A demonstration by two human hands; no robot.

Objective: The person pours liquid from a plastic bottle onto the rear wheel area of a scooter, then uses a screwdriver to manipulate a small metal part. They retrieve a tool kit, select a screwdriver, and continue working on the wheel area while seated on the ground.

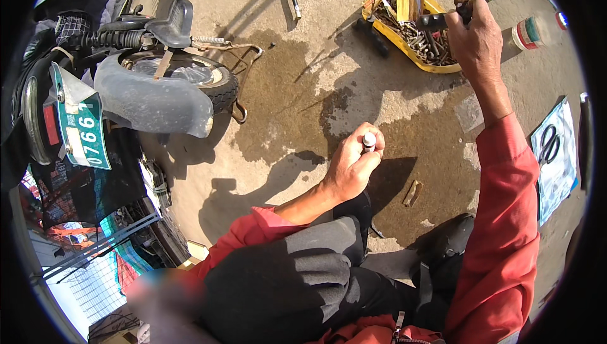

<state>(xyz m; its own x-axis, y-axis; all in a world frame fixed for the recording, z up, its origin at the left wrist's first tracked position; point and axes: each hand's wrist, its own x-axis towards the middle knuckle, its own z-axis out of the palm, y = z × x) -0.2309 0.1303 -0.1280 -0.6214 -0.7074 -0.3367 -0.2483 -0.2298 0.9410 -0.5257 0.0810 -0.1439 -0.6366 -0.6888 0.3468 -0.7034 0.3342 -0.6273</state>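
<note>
My left hand (354, 165) is closed in front of me around a small cylinder with a white end (369, 139); the rest of it is hidden in the fist. My right hand (478, 43) reaches out to the far right, its fingers wrapped round a black-handled tool (434, 22). A thin, dark, rough shaft sticks up from that tool past the fingers. The right hand is over the right edge of a yellow tray (399, 52), which holds bolts, metal bits and a yellow piece.
A scooter's rear wheel (221, 88) and grey mudguard (152, 97) stand at the left. At the right are a jar (528, 33) and black-handled scissors (550, 144) on a pale packet (556, 170). A small brownish piece (413, 193) lies on the wet-patched ground.
</note>
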